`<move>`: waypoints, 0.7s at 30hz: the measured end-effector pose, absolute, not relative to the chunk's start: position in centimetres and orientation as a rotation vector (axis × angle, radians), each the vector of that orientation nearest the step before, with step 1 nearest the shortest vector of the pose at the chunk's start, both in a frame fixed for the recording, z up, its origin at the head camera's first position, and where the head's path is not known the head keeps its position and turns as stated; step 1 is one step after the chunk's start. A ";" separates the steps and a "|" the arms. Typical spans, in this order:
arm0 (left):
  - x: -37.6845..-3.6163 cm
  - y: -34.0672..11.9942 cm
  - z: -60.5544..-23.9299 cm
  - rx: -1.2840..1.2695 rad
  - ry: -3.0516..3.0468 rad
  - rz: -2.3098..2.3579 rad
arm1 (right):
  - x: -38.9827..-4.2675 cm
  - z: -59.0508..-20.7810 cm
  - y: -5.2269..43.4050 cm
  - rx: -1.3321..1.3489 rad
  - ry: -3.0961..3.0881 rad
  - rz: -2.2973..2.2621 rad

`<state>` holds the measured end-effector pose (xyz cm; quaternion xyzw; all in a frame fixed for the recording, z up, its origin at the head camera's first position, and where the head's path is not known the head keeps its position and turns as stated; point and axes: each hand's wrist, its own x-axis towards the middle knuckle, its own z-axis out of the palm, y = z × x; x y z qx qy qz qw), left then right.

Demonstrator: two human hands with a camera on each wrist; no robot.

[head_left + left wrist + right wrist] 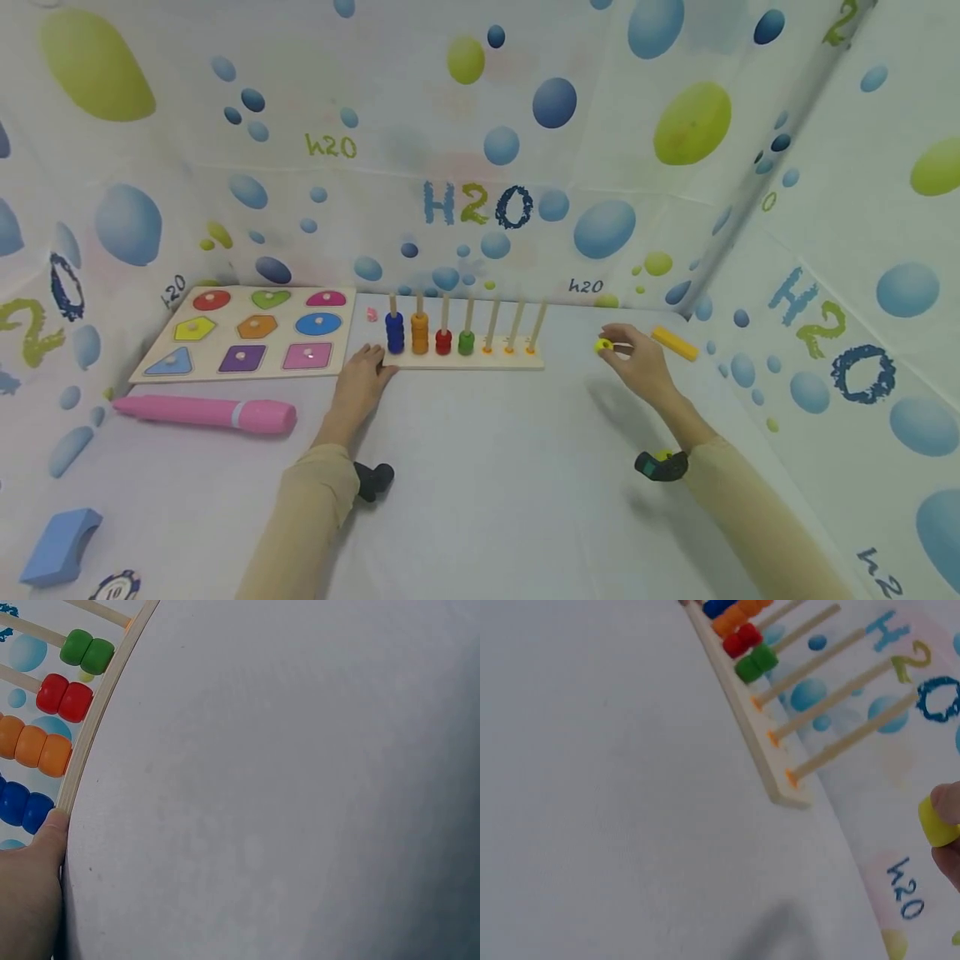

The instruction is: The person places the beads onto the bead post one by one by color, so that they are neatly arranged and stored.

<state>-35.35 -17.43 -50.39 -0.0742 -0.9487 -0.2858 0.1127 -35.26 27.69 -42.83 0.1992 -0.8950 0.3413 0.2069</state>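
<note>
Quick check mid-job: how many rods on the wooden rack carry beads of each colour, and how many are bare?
Rods with blue beads: 1
Rods with orange beads: 1
Rods with red beads: 1
Rods with green beads: 1
Bare rods: 3
Total: 7 rods
The yellow bead in the right hand grip is on no rod.

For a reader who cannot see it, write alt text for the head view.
A right hand pinches a yellow ring beside a wooden peg rack holding blue, orange, red and green rings, while the left hand touches the rack's left end.
</note>
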 end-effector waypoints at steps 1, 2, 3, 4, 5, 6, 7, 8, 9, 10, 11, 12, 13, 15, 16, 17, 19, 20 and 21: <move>-35.3 -17.5 -50.4 -0.218 -2.783 -0.838 | -35.6 -42.5 26.8 0.575 -2.476 0.958; -35.3 -17.5 -50.5 -0.220 -2.782 -0.833 | -35.9 -42.1 25.9 0.593 -2.462 0.967; -35.4 -17.5 -50.5 -0.220 -2.779 -0.829 | -36.1 -41.7 25.1 0.609 -2.449 0.971; -35.4 -17.5 -50.5 -0.221 -2.778 -0.827 | -36.4 -41.4 24.2 0.627 -2.436 0.971; -35.4 -17.5 -50.5 -0.220 -2.777 -0.826 | -36.7 -41.1 23.4 0.642 -2.426 0.961; -35.4 -17.5 -50.6 -0.221 -2.775 -0.821 | -37.0 -40.8 22.6 0.658 -2.416 0.954; -35.4 -17.5 -50.6 -0.221 -2.772 -0.821 | -37.3 -40.5 21.8 0.675 -2.404 0.949; -35.4 -17.5 -50.6 -0.220 -2.769 -0.821 | -37.6 -40.3 21.0 0.690 -2.392 0.952; -35.5 -17.6 -50.6 -0.219 -2.765 -0.823 | -37.9 -40.0 20.2 0.702 -2.382 0.951; -35.5 -17.6 -50.6 -0.219 -2.762 -0.823 | -38.2 -39.8 19.5 0.718 -2.373 0.957; -35.5 -17.6 -50.7 -0.220 -2.759 -0.821 | -38.6 -39.6 18.8 0.737 -2.367 0.969; -35.5 -17.6 -50.7 -0.222 -2.759 -0.823 | -38.8 -39.4 18.1 0.756 -2.361 0.988; -35.4 -17.6 -50.7 -0.221 -2.760 -0.827 | -39.0 -39.2 17.4 0.774 -2.359 1.004; -35.4 -17.5 -50.7 -0.215 -2.770 -0.836 | -39.6 -39.0 16.2 0.798 -2.368 1.027; -35.3 -17.5 -50.8 -0.211 -2.776 -0.837 | -39.9 -38.9 15.6 0.811 -2.373 1.042; -35.3 -17.5 -50.7 -0.206 -2.780 -0.844 | -40.1 -38.8 15.0 0.822 -2.377 1.050; -35.3 -17.5 -50.7 -0.198 -2.785 -0.855 | -40.6 -38.7 14.0 0.831 -2.386 1.057; -35.3 -17.5 -50.7 -0.196 -2.786 -0.856 | -40.8 -38.6 13.6 0.833 -2.392 1.059; -35.3 -17.5 -50.6 -0.192 -2.787 -0.856 | -40.9 -38.5 13.2 0.836 -2.399 1.058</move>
